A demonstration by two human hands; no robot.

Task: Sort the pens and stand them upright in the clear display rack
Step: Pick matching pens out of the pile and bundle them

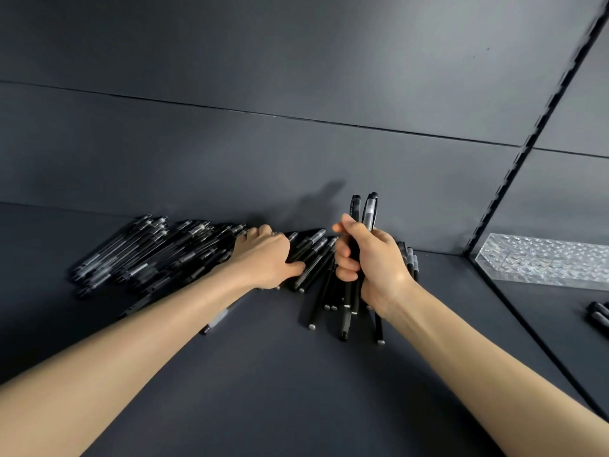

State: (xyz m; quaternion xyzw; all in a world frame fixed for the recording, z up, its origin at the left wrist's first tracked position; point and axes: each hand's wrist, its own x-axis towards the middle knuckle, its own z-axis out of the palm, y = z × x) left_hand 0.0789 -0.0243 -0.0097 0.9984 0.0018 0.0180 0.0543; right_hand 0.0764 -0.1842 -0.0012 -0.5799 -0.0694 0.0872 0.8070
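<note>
A large heap of black and clear pens (145,252) lies on the dark shelf against the back wall. My left hand (263,255) rests palm down on the heap's right end, fingers curled over several black pens (313,255). My right hand (369,258) is closed around a bunch of pens (369,209) held nearly upright, their caps sticking up above my thumb and their lower ends showing below my fist. The clear display rack (540,262) stands far right on the neighbouring shelf section, its top dotted with holes.
A dark slotted upright (514,169) and a divider edge separate this shelf from the section with the rack. Two or three loose black pens (598,313) lie at the right edge. The dark shelf surface (263,374) stretches toward me.
</note>
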